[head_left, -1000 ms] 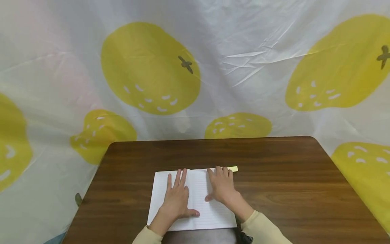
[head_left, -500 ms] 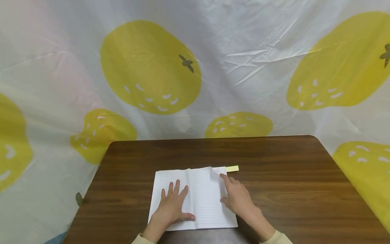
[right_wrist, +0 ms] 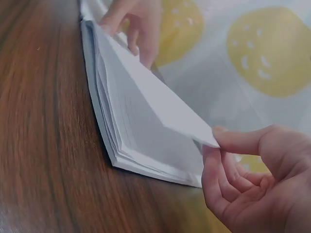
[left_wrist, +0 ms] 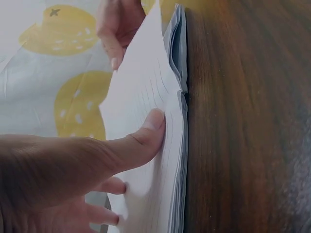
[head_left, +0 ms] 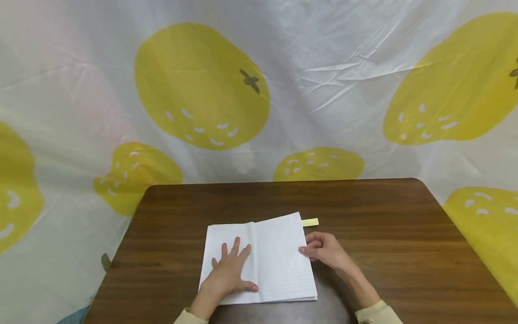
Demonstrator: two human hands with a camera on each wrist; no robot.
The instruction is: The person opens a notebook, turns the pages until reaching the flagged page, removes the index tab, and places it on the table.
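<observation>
An open lined notebook (head_left: 263, 261) lies on the brown wooden table (head_left: 384, 234), near its front edge. My left hand (head_left: 228, 272) rests flat on the left page with fingers spread; its thumb (left_wrist: 141, 141) presses the paper. My right hand (head_left: 323, 249) pinches the outer edge of the right page (right_wrist: 165, 111) between thumb and fingers and holds it lifted off the stack (right_wrist: 121, 141). A yellow sticky tab (head_left: 310, 222) pokes out from behind the notebook's top right corner.
A white sheet printed with large yellow fruit (head_left: 202, 85) hangs behind and around the table. Bare wood stretches to the right (head_left: 404, 261) and behind the notebook. The table's rounded far corners (head_left: 413, 182) show.
My right hand slid from the top of the right page to its outer edge and lifted the sheet. My left hand drew back slightly and stays flat on the left page.
</observation>
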